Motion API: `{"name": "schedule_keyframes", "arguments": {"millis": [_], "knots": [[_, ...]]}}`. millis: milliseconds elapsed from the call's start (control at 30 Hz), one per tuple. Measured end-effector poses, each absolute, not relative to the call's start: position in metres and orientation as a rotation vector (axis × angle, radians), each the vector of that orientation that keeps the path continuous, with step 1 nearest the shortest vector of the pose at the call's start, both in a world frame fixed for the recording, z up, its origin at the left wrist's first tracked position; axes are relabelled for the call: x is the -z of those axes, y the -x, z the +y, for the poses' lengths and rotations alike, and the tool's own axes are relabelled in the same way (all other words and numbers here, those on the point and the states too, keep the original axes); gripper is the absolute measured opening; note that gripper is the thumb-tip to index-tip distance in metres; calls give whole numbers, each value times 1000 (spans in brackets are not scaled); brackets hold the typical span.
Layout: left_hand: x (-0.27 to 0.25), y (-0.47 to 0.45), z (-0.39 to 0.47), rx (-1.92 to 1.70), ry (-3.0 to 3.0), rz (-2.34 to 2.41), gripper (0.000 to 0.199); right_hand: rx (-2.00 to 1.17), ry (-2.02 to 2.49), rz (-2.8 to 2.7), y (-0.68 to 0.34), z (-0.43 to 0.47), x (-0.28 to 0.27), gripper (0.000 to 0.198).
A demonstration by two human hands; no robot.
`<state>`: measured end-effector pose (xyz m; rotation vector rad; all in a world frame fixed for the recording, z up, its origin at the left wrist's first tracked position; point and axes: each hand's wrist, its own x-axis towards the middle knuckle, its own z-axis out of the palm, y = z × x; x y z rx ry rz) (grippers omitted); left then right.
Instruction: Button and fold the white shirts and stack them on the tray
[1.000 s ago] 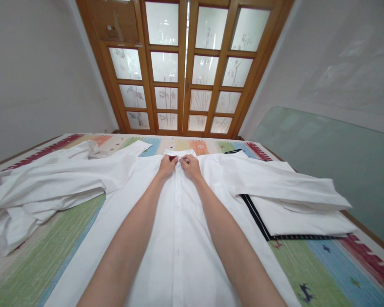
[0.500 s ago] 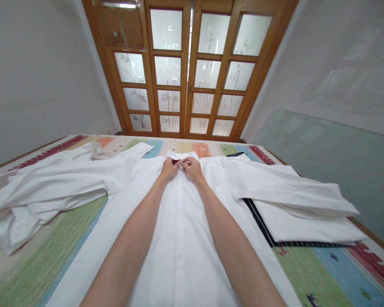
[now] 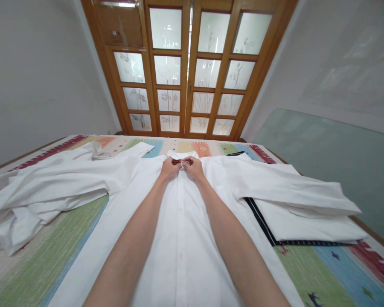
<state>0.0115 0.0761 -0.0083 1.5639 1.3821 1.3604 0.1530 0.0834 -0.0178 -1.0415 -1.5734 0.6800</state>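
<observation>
A white button-up shirt (image 3: 166, 256) lies spread flat, front side up, its collar at the far end and its sleeves out to both sides. Just below the collar (image 3: 181, 154), my left hand (image 3: 170, 168) pinches the left edge of the front. Right beside it, my right hand (image 3: 193, 167) is closed on the same spot, with a bit of bunched white cloth between the fingertips. Whether a button is in the fingers is too small to tell. The front strip with buttons runs down between my forearms.
Another crumpled white garment (image 3: 28, 204) lies at the left, partly touching the shirt's sleeve. Folded white cloth with a dark item under it (image 3: 313, 228) sits at the right, beneath the other sleeve. A striped, colourful cover (image 3: 320, 273) lies underneath. Wooden glass-paned doors (image 3: 185, 53) stand behind.
Both hands stay near the collar, with slight finger movement. The cloth between the fingertips is bunched up a little more, and the front strip has shifted slightly.
</observation>
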Motion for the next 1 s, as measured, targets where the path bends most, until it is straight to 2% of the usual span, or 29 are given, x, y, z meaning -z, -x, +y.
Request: {"name": "schedule_keyframes", "arguments": {"millis": [367, 600, 1000], "knots": [[9, -17, 68, -1415, -1599, 1338, 18, -803, 1061, -1411, -154, 89, 23, 18], [6, -17, 67, -1361, -1706, 1421, 17, -929, 994, -1360, -155, 85, 17, 15], [7, -17, 70, -1323, -1735, 1489, 15, -891, 998, -1429, -155, 89, 20, 15]]}}
